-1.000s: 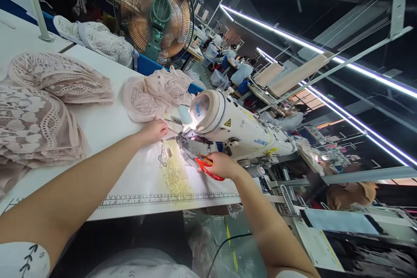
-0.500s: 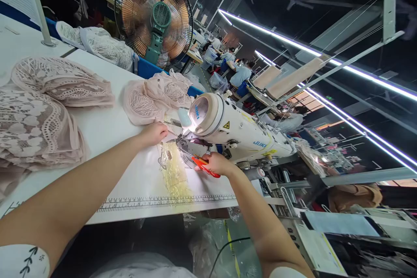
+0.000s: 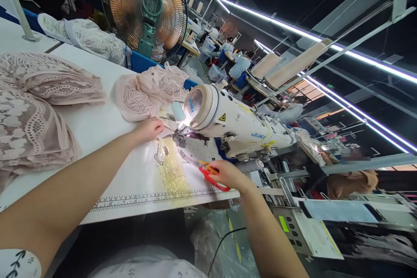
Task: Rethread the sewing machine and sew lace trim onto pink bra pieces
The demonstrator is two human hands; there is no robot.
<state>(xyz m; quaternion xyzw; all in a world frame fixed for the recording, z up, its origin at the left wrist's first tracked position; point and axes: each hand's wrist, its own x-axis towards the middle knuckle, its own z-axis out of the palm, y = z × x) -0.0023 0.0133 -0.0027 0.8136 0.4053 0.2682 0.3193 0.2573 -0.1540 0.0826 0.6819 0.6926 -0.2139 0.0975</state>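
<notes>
My left hand (image 3: 150,130) is closed beside the sewing machine's needle area, pinching the edge of a pale pink lace garment piece (image 3: 140,93). A thin strip of it runs from the fingers toward the presser foot (image 3: 177,137); the exact grip is hidden. In my right hand (image 3: 226,174) are scissors with red and orange handles (image 3: 213,178), their blades pointing left over the machine bed. The white sewing machine (image 3: 208,110) stands between and beyond both hands, its lamp lit. Yellowed clear tape (image 3: 172,169) covers the table in front of the needle.
A bigger pile of pink lace pieces (image 3: 35,113) lies on the left. White lace pieces (image 3: 97,41) rest in a blue trough behind the table, near a large fan (image 3: 151,2). A printed ruler (image 3: 137,200) follows the front edge. Other people work in the background.
My right hand has drawn the scissors away from the needle area, toward the front edge and slightly right. My left hand stays by the needle. The whole view has shifted a little.
</notes>
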